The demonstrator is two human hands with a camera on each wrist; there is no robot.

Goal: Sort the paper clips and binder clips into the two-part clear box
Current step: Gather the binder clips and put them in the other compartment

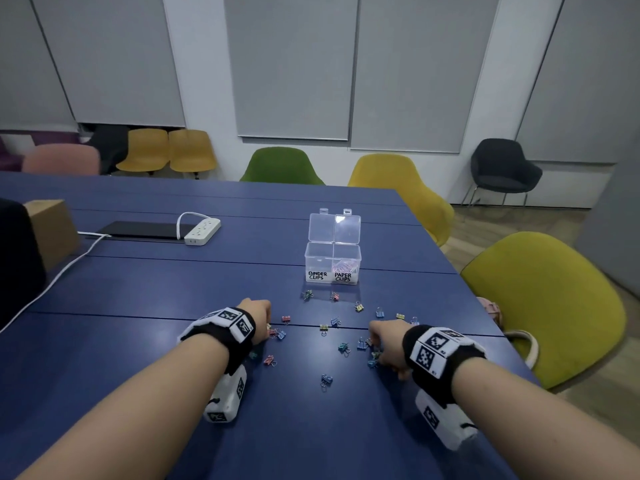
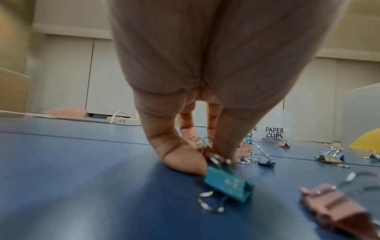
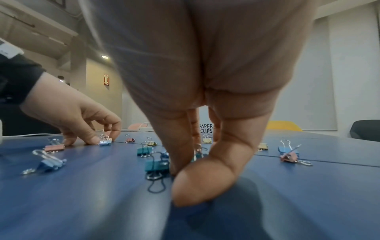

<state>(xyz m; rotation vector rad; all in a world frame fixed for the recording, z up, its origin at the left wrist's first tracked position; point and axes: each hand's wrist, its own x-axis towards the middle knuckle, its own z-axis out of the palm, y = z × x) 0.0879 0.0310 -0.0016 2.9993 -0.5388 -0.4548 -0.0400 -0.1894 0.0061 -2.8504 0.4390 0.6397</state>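
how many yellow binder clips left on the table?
3. One yellow clip nearest the box, one further right, one between left hand and right hand. Others may be hidden under the fingers.

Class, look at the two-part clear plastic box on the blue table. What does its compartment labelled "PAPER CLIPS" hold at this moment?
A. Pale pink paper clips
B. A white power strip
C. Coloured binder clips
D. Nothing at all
A: in the head view, a heap of pale pink paper clips shows through the wall of the two-part clear plastic box just above the "PAPER CLIPS" label, while the coloured binder clips lie scattered on the blue table.
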